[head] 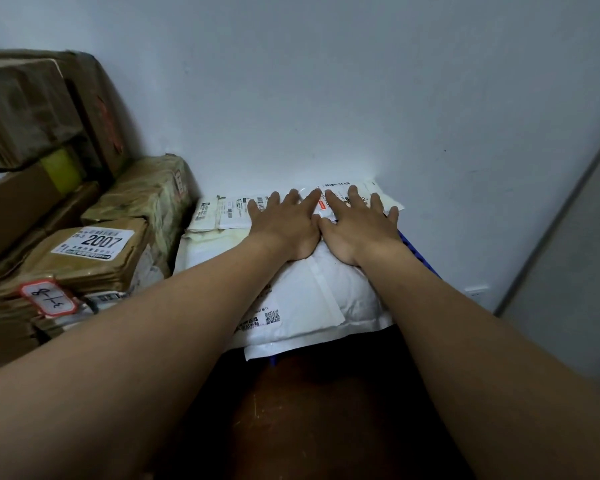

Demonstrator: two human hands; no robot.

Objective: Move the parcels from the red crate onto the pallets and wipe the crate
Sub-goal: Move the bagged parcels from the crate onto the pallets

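Several white mailer parcels (305, 299) lie stacked against the wall on a blue pallet (417, 252), of which only a strip shows at the right. My left hand (284, 225) and my right hand (357, 226) lie side by side on top of the stack, fingers straight and spread, pressing flat on the parcels. Their fingertips reach the labelled cream parcels (222, 213) at the back by the wall. The red crate is not in view.
Brown taped cardboard parcels (94, 251) are piled at the left, one labelled 2007, with taller boxes (39, 109) behind them. A pale wall (326, 98) stands directly behind the stack. Dark reddish floor (309, 410) lies below, and a grey door frame (551, 220) runs at the right.
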